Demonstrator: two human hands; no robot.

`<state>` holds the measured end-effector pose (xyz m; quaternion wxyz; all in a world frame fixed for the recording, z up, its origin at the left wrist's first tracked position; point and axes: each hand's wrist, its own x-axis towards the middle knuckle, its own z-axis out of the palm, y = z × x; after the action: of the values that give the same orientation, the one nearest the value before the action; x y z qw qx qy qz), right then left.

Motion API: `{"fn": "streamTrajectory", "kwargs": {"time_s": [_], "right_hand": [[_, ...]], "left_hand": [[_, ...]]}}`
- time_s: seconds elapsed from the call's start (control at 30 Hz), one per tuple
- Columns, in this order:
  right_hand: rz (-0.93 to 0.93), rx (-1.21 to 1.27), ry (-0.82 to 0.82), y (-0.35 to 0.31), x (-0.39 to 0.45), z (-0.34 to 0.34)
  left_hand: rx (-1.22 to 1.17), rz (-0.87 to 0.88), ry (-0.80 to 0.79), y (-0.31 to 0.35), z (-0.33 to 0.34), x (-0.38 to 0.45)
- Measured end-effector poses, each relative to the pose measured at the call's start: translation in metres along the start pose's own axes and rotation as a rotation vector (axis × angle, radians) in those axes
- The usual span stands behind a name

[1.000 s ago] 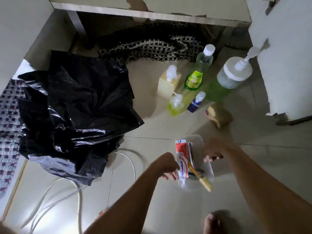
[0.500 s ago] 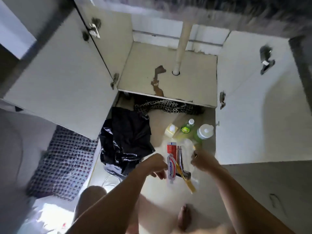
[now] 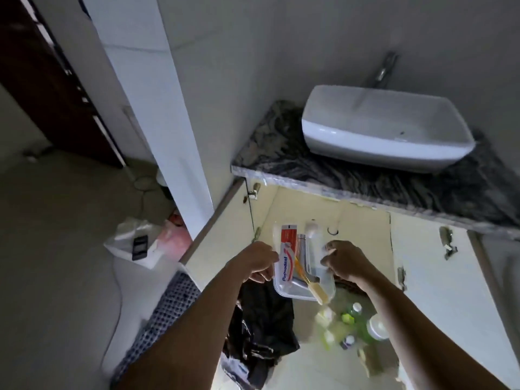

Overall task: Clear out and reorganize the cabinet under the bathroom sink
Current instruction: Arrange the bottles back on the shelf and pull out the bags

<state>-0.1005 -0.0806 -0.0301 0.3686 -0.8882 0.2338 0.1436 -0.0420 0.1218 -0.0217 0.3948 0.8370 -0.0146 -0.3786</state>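
Both my hands hold a clear plastic container in front of the open cabinet under the sink. My left hand grips its left edge and my right hand grips its right edge. Inside lie a red and white Pepsodent toothpaste tube, a yellow toothbrush and a grey tube. Both cabinet doors stand open; the left door and right door flank the container.
A white basin sits on the dark marble counter. On the floor below are several bottles and soap dispensers, a black plastic bag, a checked mat, and a white bag at the left.
The view has risen from floor level to standing height, and the container has come up with both hands. The sink and counter are now in sight.
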Motion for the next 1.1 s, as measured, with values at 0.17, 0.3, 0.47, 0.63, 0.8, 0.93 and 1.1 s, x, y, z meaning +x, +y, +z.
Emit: {"fn": "streamTrajectory", "kwargs": {"time_s": [0.17,0.3,0.47,0.63,0.8,0.93,1.1], "right_hand": [[-0.051,0.152,-0.035,-0.047,0.031,-0.010],[-0.052,0.229,-0.013,-0.079,0.068,-0.023],[-0.117,0.213,-0.007,-0.111,0.128,-0.044],[-0.143,0.174,-0.050,-0.128,0.189,-0.051],[-0.112,0.234,-0.060,-0.132,0.230,-0.044],[-0.100,0.309,-0.088,-0.140,0.244,-0.039],[-0.143,0.415,-0.114,-0.149,0.258,-0.017]], "left_hand": [[-0.124,0.004,0.107,0.028,-0.058,0.009],[-0.200,-0.001,0.185,0.050,-0.089,0.029],[-0.339,0.042,0.308,0.070,-0.112,0.065],[-0.553,-0.029,0.370,0.084,-0.123,0.099],[-0.617,-0.100,0.386,0.098,-0.127,0.131],[-0.682,-0.136,0.456,0.095,-0.140,0.154],[-0.747,-0.152,0.613,0.088,-0.160,0.178]]}}
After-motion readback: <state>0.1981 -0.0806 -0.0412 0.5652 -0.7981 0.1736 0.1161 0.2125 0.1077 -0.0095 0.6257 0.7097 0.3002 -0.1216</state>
